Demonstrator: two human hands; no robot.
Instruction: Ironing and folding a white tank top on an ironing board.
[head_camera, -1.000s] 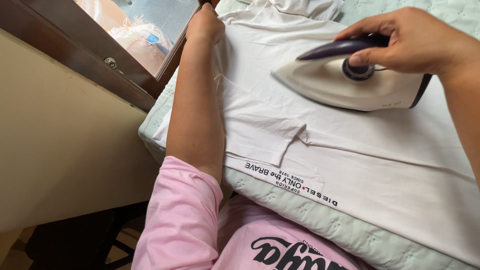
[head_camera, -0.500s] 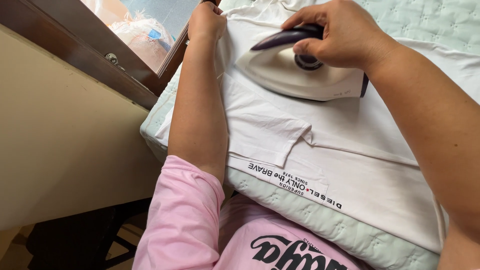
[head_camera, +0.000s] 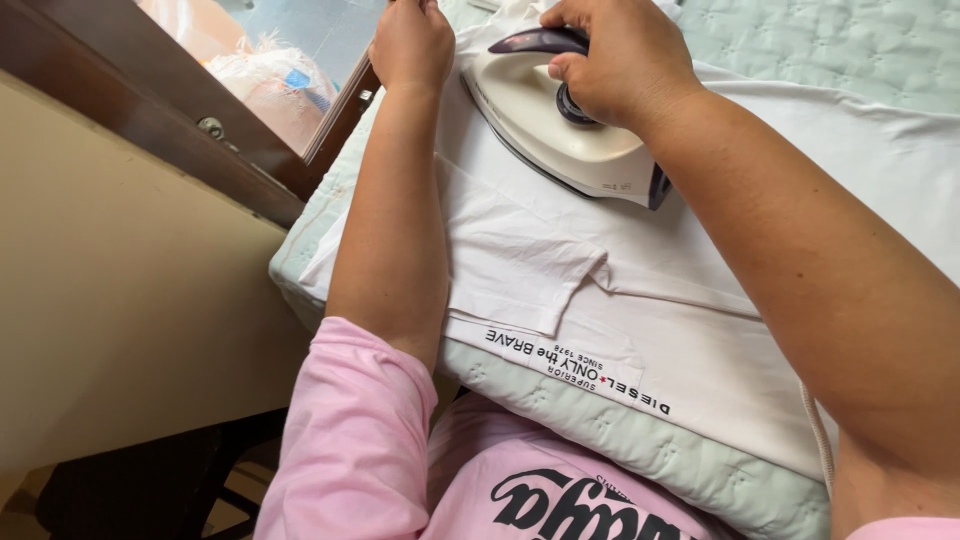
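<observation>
Our cream-and-purple plastic clothes iron (head_camera: 560, 125) has slid leftward across the cloth since half a second ago, now sitting just beside our left hand (head_camera: 412, 45). Our right hand (head_camera: 620, 60) wraps its fingers tight around the dark handle. The left hand's fingers curl down, pinning the white cotton garment (head_camera: 620, 300) (creased, a black printed strip along one edge) flat on the pale green quilted ironing pad (head_camera: 640, 440).

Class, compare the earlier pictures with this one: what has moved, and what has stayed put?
The right hand has slid the iron leftward across the white garment, toward the left hand. The left hand stays pinning the cloth at the far edge; the garment lies as before on the quilted pad.
</observation>
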